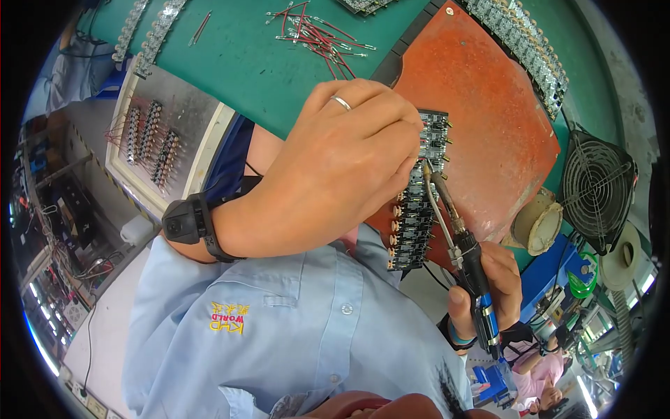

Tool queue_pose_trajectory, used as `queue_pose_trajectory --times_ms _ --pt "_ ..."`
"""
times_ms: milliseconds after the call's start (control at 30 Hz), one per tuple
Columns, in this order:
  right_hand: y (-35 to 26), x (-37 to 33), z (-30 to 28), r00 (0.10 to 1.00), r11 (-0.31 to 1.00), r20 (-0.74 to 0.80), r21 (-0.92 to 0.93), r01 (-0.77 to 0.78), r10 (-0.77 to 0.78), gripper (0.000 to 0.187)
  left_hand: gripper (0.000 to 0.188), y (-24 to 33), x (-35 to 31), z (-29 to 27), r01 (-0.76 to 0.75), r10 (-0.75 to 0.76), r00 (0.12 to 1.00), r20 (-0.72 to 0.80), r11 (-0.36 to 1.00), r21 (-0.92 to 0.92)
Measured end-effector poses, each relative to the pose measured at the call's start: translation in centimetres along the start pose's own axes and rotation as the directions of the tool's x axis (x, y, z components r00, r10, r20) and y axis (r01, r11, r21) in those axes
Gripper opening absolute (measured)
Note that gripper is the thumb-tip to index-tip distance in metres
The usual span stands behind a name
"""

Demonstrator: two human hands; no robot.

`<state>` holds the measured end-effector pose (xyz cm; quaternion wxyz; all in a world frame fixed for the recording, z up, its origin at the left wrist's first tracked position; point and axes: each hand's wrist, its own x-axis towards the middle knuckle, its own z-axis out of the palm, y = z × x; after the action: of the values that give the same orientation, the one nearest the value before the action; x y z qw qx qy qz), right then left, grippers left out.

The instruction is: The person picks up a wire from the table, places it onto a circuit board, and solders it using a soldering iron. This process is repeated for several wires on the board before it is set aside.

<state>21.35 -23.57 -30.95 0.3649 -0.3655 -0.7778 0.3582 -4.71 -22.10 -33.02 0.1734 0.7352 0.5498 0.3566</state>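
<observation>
A strip of small dark circuit boards (413,216) lies on the near left edge of a reddish-brown mat. Over its upper part my left hand (356,146) is closed in a pinch, a ring on one finger; its fingertips and whatever they hold are hidden behind the hand. My right hand (499,283) grips a soldering iron (471,269) with a black and blue handle and a thin metal tube running alongside. The iron's tip meets the strip, or hovers just over it, close to my left fingertips; contact cannot be made out.
Red wires (317,35) lie heaped on the green table (230,52). More board strips rest at far left and along the far right of the mat (481,105). A tray (199,98) holds wired strips. At right stand a round tub (543,227) and a black fan (597,185).
</observation>
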Motion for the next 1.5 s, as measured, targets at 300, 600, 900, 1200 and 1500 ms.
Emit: queue_pose_trajectory --times_ms 300,600,900,1200,1500 --pt "-0.1 0.1 -0.2 1.0 1.0 0.023 0.007 -0.005 0.005 0.048 0.015 0.1 0.1 0.1 -0.006 0.006 1.0 -0.013 1.0 0.0" --pt "-0.4 0.4 -0.5 0.996 0.998 0.085 -0.041 0.04 -0.037 0.051 0.015 0.3 0.1 0.0 -0.001 0.001 1.0 -0.012 1.0 0.018" --pt "0.2 -1.1 0.0 0.967 1.0 -0.252 -0.002 -0.024 0.023 0.057 0.014 0.4 0.5 -0.1 -0.012 0.012 1.0 0.008 1.0 0.023" --pt "0.6 -0.9 2.3 0.878 0.974 -0.429 0.169 -0.151 0.211 0.058 0.024 1.1 -1.8 -1.7 -0.202 0.196 0.978 -0.077 0.976 -0.083" --pt "1.7 -0.5 3.3 0.874 0.957 -0.435 0.27 -0.103 0.216 0.058 0.025 5.5 -2.2 -2.9 -0.622 0.593 0.781 -0.197 0.708 -0.334"
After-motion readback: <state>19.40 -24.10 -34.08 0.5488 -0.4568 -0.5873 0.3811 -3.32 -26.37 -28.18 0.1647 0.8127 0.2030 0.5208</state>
